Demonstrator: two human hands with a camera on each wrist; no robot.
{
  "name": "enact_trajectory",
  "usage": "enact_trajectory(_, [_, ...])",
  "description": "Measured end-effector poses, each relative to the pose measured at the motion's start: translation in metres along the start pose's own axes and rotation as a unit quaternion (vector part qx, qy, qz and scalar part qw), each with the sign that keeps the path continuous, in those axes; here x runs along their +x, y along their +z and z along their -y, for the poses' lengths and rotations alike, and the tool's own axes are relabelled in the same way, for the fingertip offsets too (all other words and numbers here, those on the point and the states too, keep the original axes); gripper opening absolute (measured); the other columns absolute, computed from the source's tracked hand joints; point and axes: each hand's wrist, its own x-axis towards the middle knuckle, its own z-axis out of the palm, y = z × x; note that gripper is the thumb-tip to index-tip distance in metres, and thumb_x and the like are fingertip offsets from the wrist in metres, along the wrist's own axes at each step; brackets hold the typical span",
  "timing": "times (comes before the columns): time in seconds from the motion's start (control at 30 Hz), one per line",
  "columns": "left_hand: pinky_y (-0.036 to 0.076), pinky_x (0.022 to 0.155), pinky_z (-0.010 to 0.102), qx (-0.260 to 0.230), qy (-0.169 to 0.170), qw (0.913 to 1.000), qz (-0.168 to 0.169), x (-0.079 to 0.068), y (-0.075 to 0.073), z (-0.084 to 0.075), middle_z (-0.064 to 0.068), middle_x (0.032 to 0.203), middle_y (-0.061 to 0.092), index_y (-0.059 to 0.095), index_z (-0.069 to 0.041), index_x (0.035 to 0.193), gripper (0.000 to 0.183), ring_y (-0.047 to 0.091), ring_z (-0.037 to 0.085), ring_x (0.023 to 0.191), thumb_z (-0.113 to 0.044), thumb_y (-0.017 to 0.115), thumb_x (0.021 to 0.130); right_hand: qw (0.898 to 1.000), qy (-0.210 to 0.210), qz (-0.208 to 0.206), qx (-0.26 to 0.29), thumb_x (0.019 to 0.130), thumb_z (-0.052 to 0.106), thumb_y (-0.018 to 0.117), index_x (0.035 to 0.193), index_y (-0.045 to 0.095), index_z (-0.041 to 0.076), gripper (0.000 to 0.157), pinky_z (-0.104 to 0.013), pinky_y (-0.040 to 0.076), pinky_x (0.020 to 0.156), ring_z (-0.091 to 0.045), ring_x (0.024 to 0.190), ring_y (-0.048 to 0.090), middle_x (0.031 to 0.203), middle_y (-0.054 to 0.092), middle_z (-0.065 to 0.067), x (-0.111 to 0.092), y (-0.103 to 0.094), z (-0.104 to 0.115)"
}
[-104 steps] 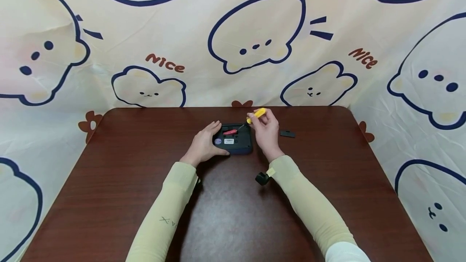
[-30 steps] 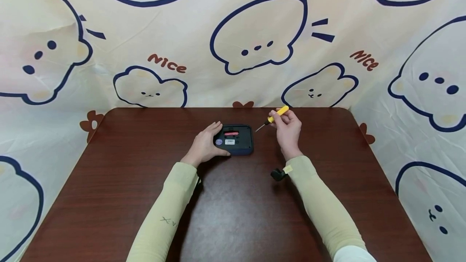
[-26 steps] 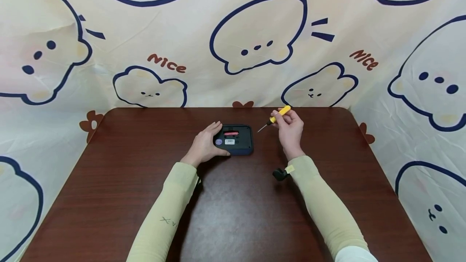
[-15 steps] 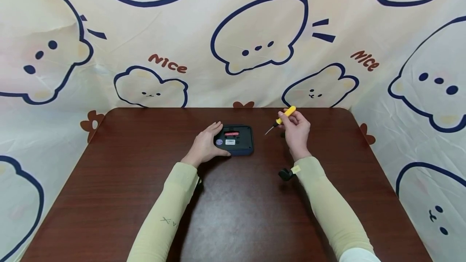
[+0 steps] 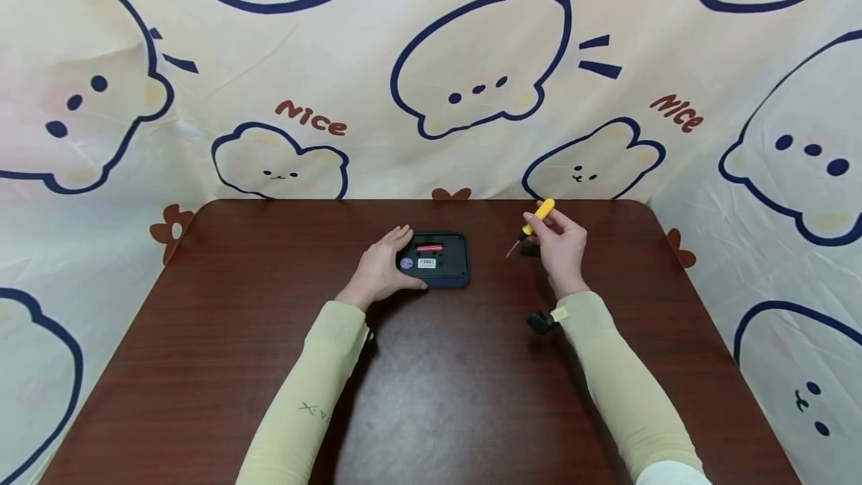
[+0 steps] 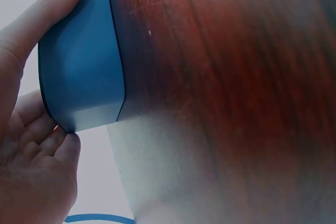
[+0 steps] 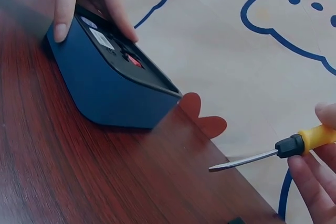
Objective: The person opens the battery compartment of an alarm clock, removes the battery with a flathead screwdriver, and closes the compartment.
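on the brown table [image 5: 431,395] the blue box [image 5: 450,260] sits with its black back up. the left hand [image 5: 380,272] has a wide grip on it — thumb near, fingers far. the right hand's [image 5: 564,247] grip pinches the yellow screwdriver [image 5: 544,209], by a black cover [image 5: 530,251]. best hold the box steady — tip clear of the red battery [image 5: 429,248].

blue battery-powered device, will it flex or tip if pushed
The battery-powered device probably won't flex: its blue walls look rigid. It may slide rather than tip, lying wide on the table. Its exposed red battery might shift.
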Motion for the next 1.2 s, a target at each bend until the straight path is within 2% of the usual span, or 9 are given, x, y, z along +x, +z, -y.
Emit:
enact_trajectory(0.17, [0.023,0.104,0.054,0.001,0.000,1.0000,-0.003,0.001,0.000,0.000,0.000,0.151,0.026,0.034,-0.011,0.146,0.107,0.017,0.016,0.138,-0.050,0.084,0.060,1.000,0.011,-0.002,-0.003,0.073,0.032,0.079,0.115,0.069,0.019,0.045,-0.033,0.053,0.070,-0.022,0.076,0.066,0.097,0.063,-0.013,0.003,-0.008,-0.001])
enact_trajectory(0.3, [0.023,0.104,0.053,0.004,-0.001,1.0000,-0.003,0.001,0.001,0.001,0.000,0.151,0.026,0.034,-0.011,0.146,0.107,0.017,0.016,0.138,-0.050,0.084,0.060,1.000,0.017,-0.007,-0.010,0.070,0.035,0.081,0.118,0.066,0.017,0.054,-0.037,0.052,0.072,-0.022,0.075,0.066,0.095,0.065,-0.012,0.006,-0.014,-0.002])
enact_trajectory(0.43, [0.023,0.104,0.053,0.004,-0.001,1.0000,-0.002,0.001,0.001,0.001,-0.001,0.152,0.025,0.034,-0.011,0.146,0.107,0.017,0.015,0.138,-0.050,0.084,0.060,0.999,0.030,-0.016,-0.011,0.068,0.035,0.081,0.122,0.061,0.014,0.061,-0.033,0.053,0.070,-0.021,0.076,0.065,0.094,0.065,-0.012,0.008,-0.020,-0.004])
enact_trajectory(0.6, [0.022,0.105,0.053,0.002,-0.002,1.0000,0.001,0.001,0.001,0.002,-0.002,0.152,0.024,0.033,-0.012,0.147,0.107,0.016,0.015,0.139,-0.051,0.084,0.060,0.999,0.031,-0.026,-0.009,0.069,0.030,0.082,0.121,0.062,0.013,0.059,-0.030,0.054,0.064,-0.020,0.075,0.065,0.093,0.064,-0.012,0.011,-0.026,-0.009])
enact_trajectory(0.77, [0.022,0.105,0.053,0.003,-0.001,1.0000,0.001,0.001,0.001,0.002,-0.002,0.152,0.024,0.033,-0.012,0.147,0.107,0.016,0.015,0.139,-0.051,0.084,0.060,0.998,0.030,-0.035,-0.039,0.066,0.040,0.081,0.122,0.057,0.018,0.066,-0.035,0.053,0.069,-0.020,0.075,0.066,0.096,0.066,-0.010,0.012,-0.033,-0.009])
enact_trajectory(0.9, [0.021,0.105,0.054,0.005,-0.001,1.0000,0.002,0.001,0.001,0.003,-0.002,0.152,0.024,0.033,-0.012,0.147,0.107,0.016,0.015,0.139,-0.051,0.084,0.060,0.997,0.030,-0.044,-0.047,0.064,0.044,0.081,0.117,0.053,0.016,0.066,-0.037,0.053,0.073,-0.020,0.079,0.065,0.098,0.066,-0.010,0.011,-0.038,-0.009])
enact_trajectory(1.13, [0.021,0.104,0.054,0.004,-0.004,1.0000,0.002,0.000,0.001,0.002,-0.002,0.152,0.024,0.033,-0.012,0.147,0.107,0.016,0.015,0.139,-0.051,0.084,0.060,0.997,0.030,-0.043,-0.061,0.066,0.043,0.080,0.112,0.056,0.013,0.060,-0.028,0.054,0.068,-0.020,0.081,0.065,0.098,0.066,-0.009,0.015,-0.048,-0.014])
enact_trajectory(1.2, [0.021,0.104,0.054,0.004,-0.002,1.0000,0.002,0.000,0.001,0.001,0.000,0.152,0.025,0.033,-0.012,0.147,0.107,0.016,0.015,0.139,-0.051,0.084,0.060,0.996,0.032,-0.043,-0.071,0.065,0.045,0.080,0.112,0.057,0.012,0.061,-0.029,0.054,0.068,-0.019,0.081,0.065,0.099,0.067,-0.009,0.016,-0.051,-0.014])
